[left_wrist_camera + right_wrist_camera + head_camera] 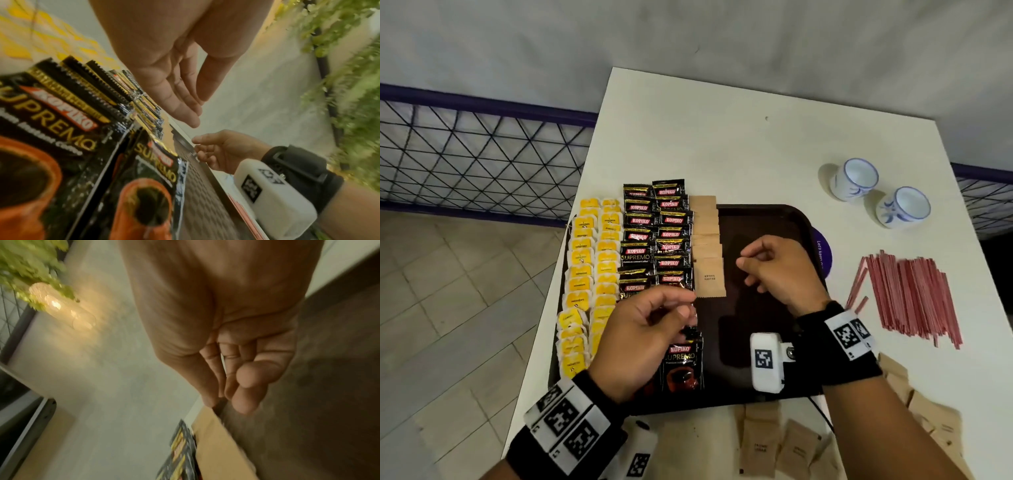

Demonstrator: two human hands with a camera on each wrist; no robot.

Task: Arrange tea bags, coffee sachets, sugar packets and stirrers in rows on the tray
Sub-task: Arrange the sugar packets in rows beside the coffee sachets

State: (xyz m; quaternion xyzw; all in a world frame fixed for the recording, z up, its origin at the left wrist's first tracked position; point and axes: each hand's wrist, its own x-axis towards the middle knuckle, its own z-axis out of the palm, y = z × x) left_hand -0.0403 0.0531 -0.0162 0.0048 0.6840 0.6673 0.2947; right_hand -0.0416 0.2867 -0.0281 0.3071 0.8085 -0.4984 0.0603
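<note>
Two columns of yellow tea bags (589, 274) and two of black coffee sachets (654, 236) already filled the left part of the dark tray (767, 219), and a single column of brown sugar packets (709, 253) ran beside them. Both hands hovered over the tray holding nothing: the left hand (647, 329) loosely curled above the near coffee sachets, the right hand (774, 267) relaxed over the bare middle of the tray. The sugar row seemed to be the step in hand. More loose sugar packets (791, 448) lay along the near edge of the desk (722, 137), so the next move likely called for fetching one. Red stirrers (911, 294) waited, unplaced, near the desk's right edge.
</note>
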